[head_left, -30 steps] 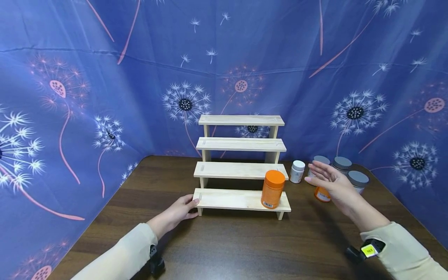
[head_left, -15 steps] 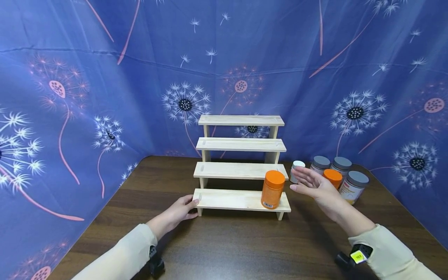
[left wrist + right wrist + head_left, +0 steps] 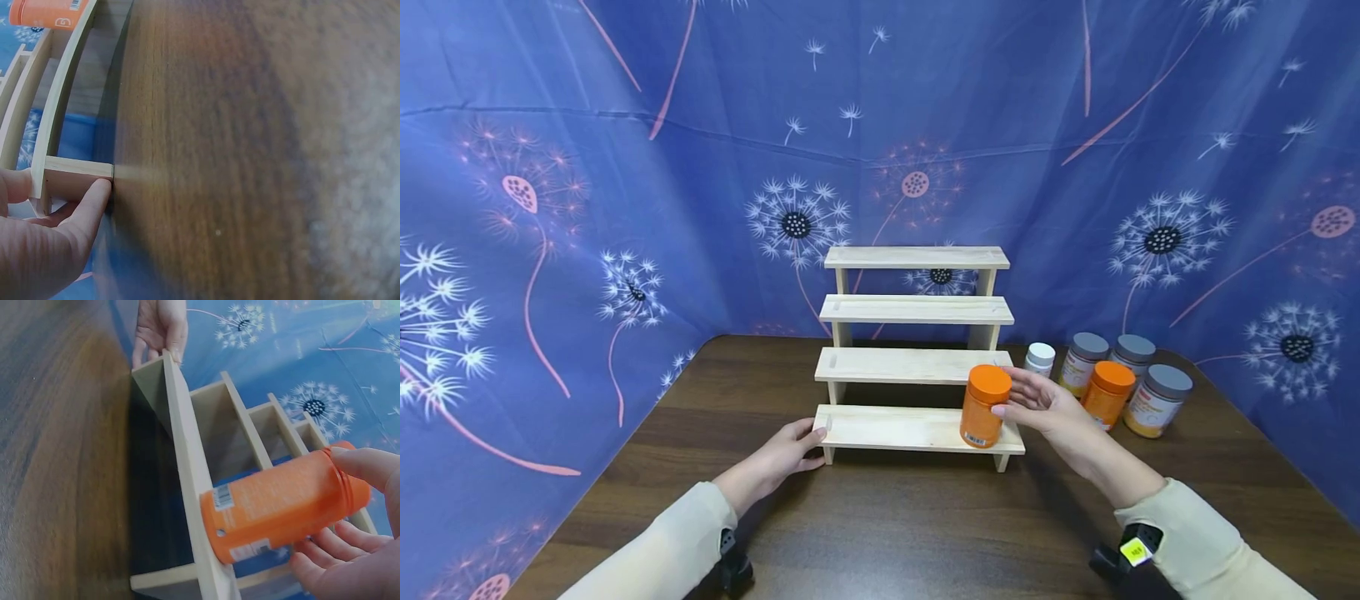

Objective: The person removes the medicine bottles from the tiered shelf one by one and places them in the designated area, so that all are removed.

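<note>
A stepped wooden display shelf point(image 3: 880, 427) with narrow pale boards stands on the brown table. My left hand point(image 3: 778, 458) grips the left end of its lowest board, thumb on top and fingers against the end support; the left wrist view shows this hand point(image 3: 50, 250) close up. On the right end of that board an orange jar point(image 3: 982, 417) with an orange lid stands upright. My right hand point(image 3: 1060, 417) is at the jar's right side. In the right wrist view its thumb lies at the neck of the jar point(image 3: 281, 500), with loosely bent fingers beside the opposite side.
Right of the shelf stand a small white-capped bottle point(image 3: 1040, 358), another orange jar point(image 3: 1107, 396) and grey-lidded jars, the nearest point(image 3: 1156, 402) at the far right. A blue dandelion-print cloth point(image 3: 700, 200) hangs behind the table point(image 3: 850, 533).
My right hand has moved left from in front of the group of jars to the orange jar on the shelf, uncovering that group. The left hand and the shelf have stayed in place.
</note>
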A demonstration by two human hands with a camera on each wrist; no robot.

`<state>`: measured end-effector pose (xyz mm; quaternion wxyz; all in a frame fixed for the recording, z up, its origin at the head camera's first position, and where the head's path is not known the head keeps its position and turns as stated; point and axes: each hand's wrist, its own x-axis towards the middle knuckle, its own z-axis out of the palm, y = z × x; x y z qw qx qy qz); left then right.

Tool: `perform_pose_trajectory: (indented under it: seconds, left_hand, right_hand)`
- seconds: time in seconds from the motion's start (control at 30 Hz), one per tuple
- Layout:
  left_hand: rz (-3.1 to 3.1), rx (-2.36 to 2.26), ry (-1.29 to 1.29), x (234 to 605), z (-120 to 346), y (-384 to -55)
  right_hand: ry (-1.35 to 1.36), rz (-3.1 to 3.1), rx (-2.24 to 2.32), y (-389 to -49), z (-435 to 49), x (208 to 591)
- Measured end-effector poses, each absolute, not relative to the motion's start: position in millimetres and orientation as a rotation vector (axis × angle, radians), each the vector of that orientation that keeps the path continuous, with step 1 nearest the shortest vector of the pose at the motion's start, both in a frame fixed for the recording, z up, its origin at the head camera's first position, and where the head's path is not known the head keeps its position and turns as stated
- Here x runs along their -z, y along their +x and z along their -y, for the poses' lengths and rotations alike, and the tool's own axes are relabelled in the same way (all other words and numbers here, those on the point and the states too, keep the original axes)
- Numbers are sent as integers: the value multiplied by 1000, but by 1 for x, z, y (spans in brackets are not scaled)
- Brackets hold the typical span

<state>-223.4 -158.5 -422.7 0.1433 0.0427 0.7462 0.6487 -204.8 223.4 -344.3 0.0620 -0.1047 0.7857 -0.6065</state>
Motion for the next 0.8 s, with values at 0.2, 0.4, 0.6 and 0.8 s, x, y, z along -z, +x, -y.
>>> perform_pose_trajectory:
  seconds: [0.2,0.4,0.6,0.8]
  left_hand:
    - [-2148,-1891,119,424,157,-226]
    - [-2144,-1888,139,425,159,-226]
    - [-2140,-1885,144,427,160,-228]
    - [-2147,-1875,134,428,160,-226]
  right_hand:
    - [-295,-2393,1815,-208,-214,349]
    - [-282,-2446,1796,-210,-211,349]
    - [-256,-2476,1781,-209,-212,346]
    - [-222,-2512,1788,-208,-216,342]
